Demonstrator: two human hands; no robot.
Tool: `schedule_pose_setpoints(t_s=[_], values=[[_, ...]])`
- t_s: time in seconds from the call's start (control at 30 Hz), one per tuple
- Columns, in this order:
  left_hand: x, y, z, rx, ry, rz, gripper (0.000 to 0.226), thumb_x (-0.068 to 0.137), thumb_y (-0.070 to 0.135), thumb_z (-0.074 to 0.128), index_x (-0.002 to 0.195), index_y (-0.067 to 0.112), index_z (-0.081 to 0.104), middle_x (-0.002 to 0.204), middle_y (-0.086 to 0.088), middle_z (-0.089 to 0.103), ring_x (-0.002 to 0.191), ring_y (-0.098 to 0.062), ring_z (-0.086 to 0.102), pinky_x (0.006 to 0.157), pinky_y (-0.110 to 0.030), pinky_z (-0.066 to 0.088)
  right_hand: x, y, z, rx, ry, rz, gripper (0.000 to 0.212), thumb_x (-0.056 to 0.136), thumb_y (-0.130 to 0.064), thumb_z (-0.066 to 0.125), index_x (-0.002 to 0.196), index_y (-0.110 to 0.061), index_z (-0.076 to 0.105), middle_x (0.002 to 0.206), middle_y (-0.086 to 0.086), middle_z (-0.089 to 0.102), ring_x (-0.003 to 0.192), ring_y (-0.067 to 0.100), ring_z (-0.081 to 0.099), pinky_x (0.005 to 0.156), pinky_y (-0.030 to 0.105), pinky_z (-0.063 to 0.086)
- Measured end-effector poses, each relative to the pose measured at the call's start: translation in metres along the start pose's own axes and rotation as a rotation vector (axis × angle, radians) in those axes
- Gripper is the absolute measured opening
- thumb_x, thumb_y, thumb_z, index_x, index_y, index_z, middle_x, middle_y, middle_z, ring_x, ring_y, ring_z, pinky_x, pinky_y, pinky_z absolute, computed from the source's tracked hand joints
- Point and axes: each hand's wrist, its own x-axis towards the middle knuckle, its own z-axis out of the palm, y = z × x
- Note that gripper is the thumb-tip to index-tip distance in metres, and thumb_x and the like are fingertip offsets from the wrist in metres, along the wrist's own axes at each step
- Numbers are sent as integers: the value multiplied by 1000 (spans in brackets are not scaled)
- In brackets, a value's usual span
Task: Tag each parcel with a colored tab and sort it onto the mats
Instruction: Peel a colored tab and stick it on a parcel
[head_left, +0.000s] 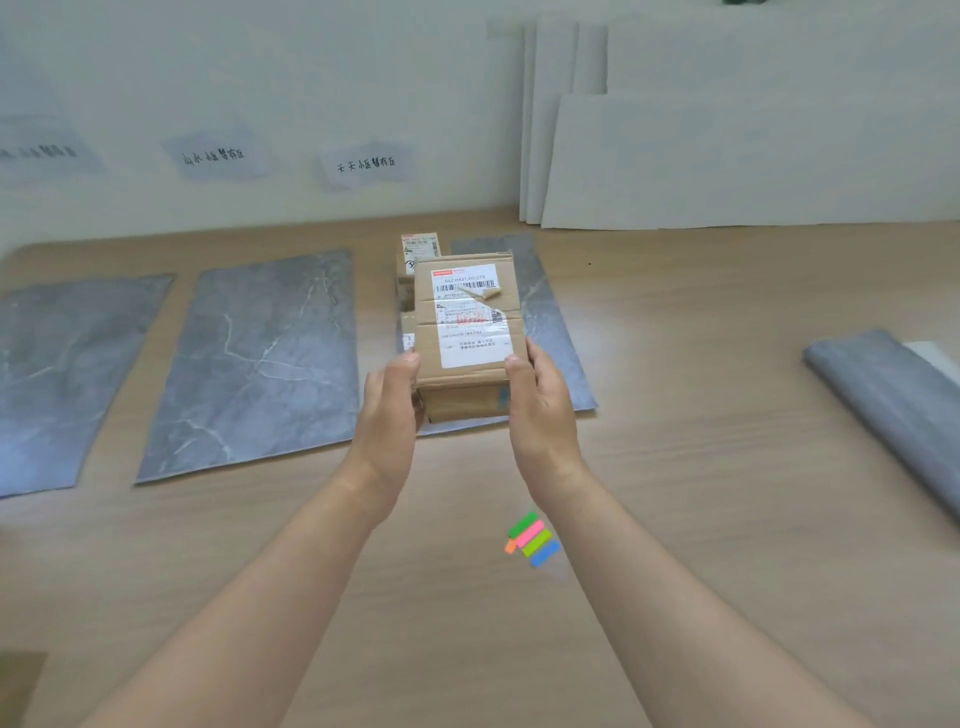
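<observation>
Both hands hold a brown cardboard parcel with a torn white shipping label on top and a blue tab on its near right side. My left hand grips its left near corner, my right hand its right near corner. The parcel is over the right grey marble mat; whether it rests on the mat or hangs just above it I cannot tell. Behind it on the same mat stands another labelled parcel, partly hidden. A small stack of colored tabs lies on the table below my right wrist.
Two more grey marble mats lie to the left, a middle mat and a left mat. Paper signs hang on the wall above the mats. White boards lean at the back right. A rolled grey mat lies at the right.
</observation>
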Motion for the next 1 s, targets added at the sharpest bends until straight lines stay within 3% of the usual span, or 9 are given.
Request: schedule_pose_setpoints(t_s=[0.07,0.13,0.27,0.37,0.5,0.6,0.73,0.9,1.0], values=[[35,-2,19,17,-5,-7,38,105,36,33,120,27,66,116,14,70,94,5,66,80,-15,51,39,8,-5,-29,28,1,35,98,-44,47,129,-39,62,132,-5,56,121,-13,47,110,32,42],[67,-2,38,55,-43,0,41,106,31,29,105,32,70,98,23,73,85,9,65,80,-15,51,77,16,-12,-58,71,17,37,102,-37,48,139,-34,56,132,-3,43,106,-31,35,105,22,35],[129,-2,67,64,-36,-15,43,106,31,29,90,36,69,82,33,70,76,16,63,65,-2,43,148,33,-19,-72,99,76,37,104,-35,47,141,-32,54,127,-1,37,93,-34,34,89,9,34],[172,-7,79,65,-33,-54,42,106,32,28,93,35,69,81,35,70,77,19,62,60,3,39,193,47,-16,-110,80,107,40,104,-38,46,144,-34,51,129,-1,37,92,-33,36,81,7,34],[221,-15,89,45,-23,-104,41,105,33,29,98,31,69,78,33,70,73,17,62,56,1,40,241,63,-9,-130,57,145,51,102,-44,44,152,-35,44,133,-3,37,94,-28,39,92,22,33],[254,-22,95,18,-17,-150,43,106,32,30,88,31,70,75,29,72,83,7,65,65,-7,45,271,73,-5,-128,32,203,53,103,-45,41,154,-34,40,140,-3,37,99,-13,45,96,25,29],[290,-34,105,-15,-28,-219,41,106,37,29,84,37,64,69,35,67,89,-1,57,74,-17,38,305,91,-1,-91,70,252,55,103,-45,40,156,-33,38,146,-3,36,118,6,43,101,29,30],[322,-47,107,-33,-17,-279,35,106,41,28,87,39,57,58,38,61,80,-3,49,74,-19,38,332,111,16,-56,89,264,70,83,-61,40,149,-36,46,145,-6,48,127,8,49,114,42,38],[339,-54,107,-57,11,-279,34,105,39,30,87,36,59,62,34,65,83,-4,53,73,-20,39,347,120,23,-5,107,271,69,85,-57,40,151,-35,45,148,-8,47,131,6,45,116,40,36]])
